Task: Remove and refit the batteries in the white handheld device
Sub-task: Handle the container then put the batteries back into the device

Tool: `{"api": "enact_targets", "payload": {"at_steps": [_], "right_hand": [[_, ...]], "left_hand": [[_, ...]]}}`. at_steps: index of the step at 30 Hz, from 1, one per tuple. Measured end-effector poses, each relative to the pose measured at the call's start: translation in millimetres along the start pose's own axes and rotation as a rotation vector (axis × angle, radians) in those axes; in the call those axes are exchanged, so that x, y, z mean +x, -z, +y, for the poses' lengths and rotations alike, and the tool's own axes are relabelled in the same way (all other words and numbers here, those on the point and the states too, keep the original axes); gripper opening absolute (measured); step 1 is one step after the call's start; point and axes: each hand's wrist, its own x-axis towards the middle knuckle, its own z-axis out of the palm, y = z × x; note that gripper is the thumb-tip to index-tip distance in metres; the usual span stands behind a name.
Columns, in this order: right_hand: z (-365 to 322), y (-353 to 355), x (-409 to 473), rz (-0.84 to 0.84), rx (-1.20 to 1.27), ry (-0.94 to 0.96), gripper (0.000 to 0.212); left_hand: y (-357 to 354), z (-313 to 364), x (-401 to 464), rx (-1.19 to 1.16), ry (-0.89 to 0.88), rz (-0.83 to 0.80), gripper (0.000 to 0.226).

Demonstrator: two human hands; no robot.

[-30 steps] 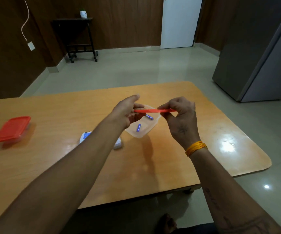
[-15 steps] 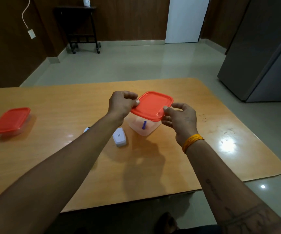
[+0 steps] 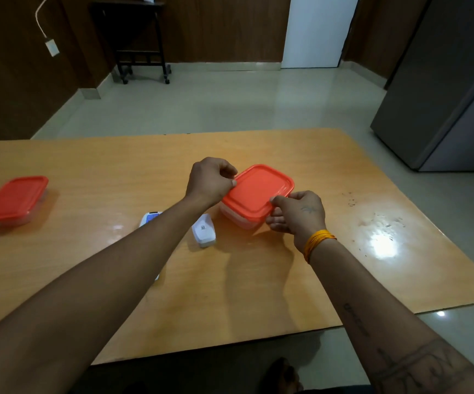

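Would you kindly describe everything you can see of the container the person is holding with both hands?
The container is a small, square, clear plastic tub with rounded corners, topped by an orange-red lid with a raised rim. It stands on the wooden table near the middle. The left hand grips the lid's left edge and the right hand its near right corner. Its contents are hidden.

white handheld device (image 3: 150, 218) flat on table, mostly hidden under forearm; white battery cover (image 3: 203, 230) just beside it.
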Motion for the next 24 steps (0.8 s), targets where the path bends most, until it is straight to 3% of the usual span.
{"api": "enact_targets", "payload": {"at_steps": [8,19,20,24], "right_hand": [[0.8,-1.6,-1.6,-0.018,-0.065,0.038,0.043],[1.0,5.8,-4.4,0.081,-0.238,0.206,0.04],[-0.3,5.7,-6.5,0.068,-0.233,0.233,0.038],[-6.7,2.8,-15.9,0.011,-0.214,0.343,0.029]], "left_hand": [[10.7,4.9,-4.0,-0.028,0.227,-0.094,0.003],[12.6,12.1,-23.0,-0.27,0.413,-0.248,0.007],[11.3,15.9,-28.4,-0.303,0.434,-0.248,0.012],[8.8,24.1,-41.6,-0.233,0.472,-0.139,0.075]]}}
